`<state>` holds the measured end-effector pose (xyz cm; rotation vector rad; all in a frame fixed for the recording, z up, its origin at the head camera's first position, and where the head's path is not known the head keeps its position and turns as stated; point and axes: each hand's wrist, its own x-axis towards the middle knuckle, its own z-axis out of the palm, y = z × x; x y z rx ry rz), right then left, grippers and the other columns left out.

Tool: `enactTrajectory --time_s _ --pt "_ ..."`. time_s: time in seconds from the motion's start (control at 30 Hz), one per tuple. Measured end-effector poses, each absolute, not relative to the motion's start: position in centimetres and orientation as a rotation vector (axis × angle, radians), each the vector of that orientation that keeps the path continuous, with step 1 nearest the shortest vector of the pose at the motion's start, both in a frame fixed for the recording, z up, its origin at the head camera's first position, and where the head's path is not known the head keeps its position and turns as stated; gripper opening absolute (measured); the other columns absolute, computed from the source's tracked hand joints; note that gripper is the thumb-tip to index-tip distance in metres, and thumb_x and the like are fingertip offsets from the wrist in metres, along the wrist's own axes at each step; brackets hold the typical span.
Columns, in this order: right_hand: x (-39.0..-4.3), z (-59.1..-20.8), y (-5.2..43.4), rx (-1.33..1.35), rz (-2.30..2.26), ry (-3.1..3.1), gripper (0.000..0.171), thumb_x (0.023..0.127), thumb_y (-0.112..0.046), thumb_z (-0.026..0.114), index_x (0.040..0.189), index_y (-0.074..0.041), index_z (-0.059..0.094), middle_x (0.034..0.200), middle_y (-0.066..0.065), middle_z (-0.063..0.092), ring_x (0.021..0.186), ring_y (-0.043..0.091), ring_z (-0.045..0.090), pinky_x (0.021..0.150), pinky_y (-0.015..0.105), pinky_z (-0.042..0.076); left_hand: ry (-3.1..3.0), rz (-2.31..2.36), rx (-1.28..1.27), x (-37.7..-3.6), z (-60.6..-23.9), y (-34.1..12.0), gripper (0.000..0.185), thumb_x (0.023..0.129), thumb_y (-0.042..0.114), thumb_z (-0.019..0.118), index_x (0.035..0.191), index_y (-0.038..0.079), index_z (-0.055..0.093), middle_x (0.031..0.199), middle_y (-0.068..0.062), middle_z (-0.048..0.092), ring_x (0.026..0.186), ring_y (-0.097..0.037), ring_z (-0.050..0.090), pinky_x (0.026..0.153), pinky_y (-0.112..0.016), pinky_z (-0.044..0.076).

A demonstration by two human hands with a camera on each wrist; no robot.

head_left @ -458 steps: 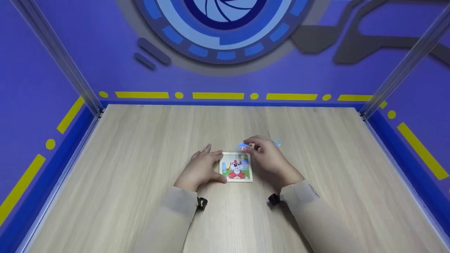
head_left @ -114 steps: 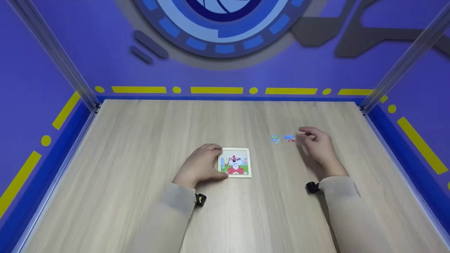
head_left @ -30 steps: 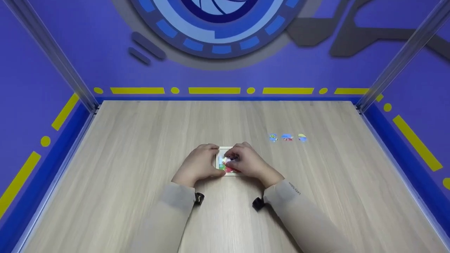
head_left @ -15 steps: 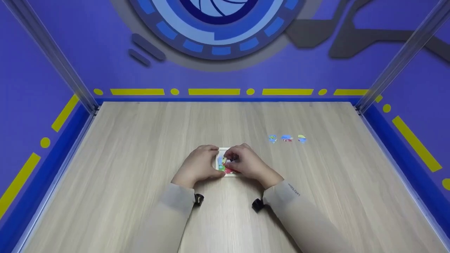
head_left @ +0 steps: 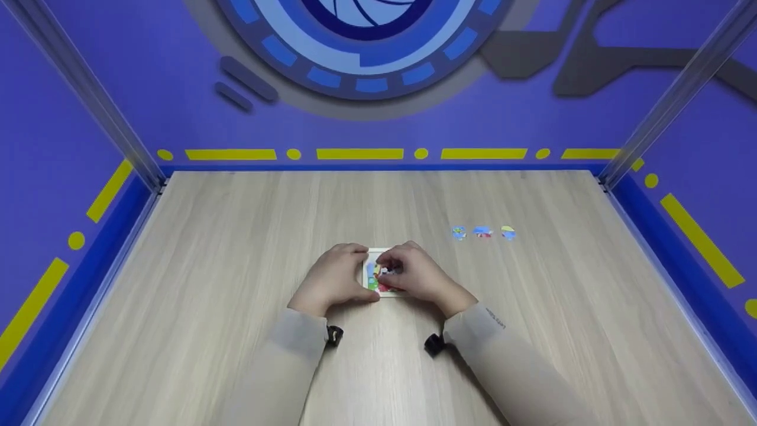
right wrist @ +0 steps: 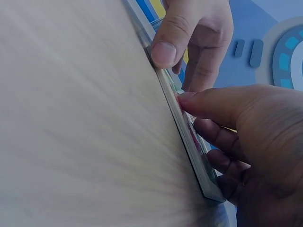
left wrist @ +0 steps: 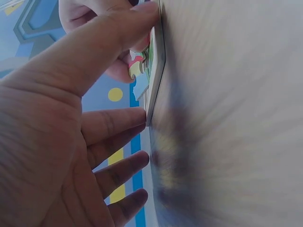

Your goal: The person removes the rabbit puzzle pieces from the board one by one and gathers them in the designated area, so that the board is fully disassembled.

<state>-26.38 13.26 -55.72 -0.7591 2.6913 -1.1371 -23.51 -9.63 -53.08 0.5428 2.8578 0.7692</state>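
Note:
A small square jigsaw puzzle tray point(head_left: 376, 250) with a pale rim and a cartoon animal picture lies mid-table in the head view. My left hand point(head_left: 336, 277) grips its left side, thumb at the near corner and index finger at the far corner; the other fingers spread beyond it in the left wrist view. Over the picture, my right hand point(head_left: 423, 277) pinches a puzzle piece point(left wrist: 137, 69) with yellow and red on it, which tilts up from the tray. My right fingers hide much of the picture in the head view.
Three loose puzzle pieces lie in a row right of the tray and farther back: a blue-green one point(head_left: 459, 232), a blue and red one point(head_left: 482, 232) and a blue and yellow one point(head_left: 508, 232). Blue walls enclose the wooden table point(head_left: 266, 219) at the back and sides.
Since about four seconds ago my right hand has moved left from the loose pieces onto the tray, uncovering the third piece. In the last second both hands stay nearly still.

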Motion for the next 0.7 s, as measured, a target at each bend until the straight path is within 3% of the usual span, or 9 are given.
enactTrajectory --time_s 0.3,0.7 --pt "-26.6 -55.6 13.5 -0.745 -1.191 2.67 0.022 0.099 -0.024 0.087 0.118 -0.013 0.085 0.109 0.003 0.076 0.106 0.016 0.061 0.092 0.031 0.054 2.855 0.785 0.545 -23.5 -52.6 -9.7 0.092 0.08 0.043 0.102 0.154 0.0 0.068 0.164 -0.014 0.064 0.159 -0.037 0.054 0.137 -0.052 0.043" --pt "-26.5 -53.9 14.8 -0.679 -1.201 2.55 0.026 0.105 -0.025 0.082 0.127 -0.013 0.081 0.116 0.004 0.079 0.102 0.016 0.072 0.096 0.041 0.064 2.849 0.754 0.513 -23.4 -53.0 -9.4 0.093 0.082 0.046 0.102 0.156 0.002 0.067 0.166 -0.014 0.063 0.162 -0.036 0.052 0.138 -0.051 0.041"
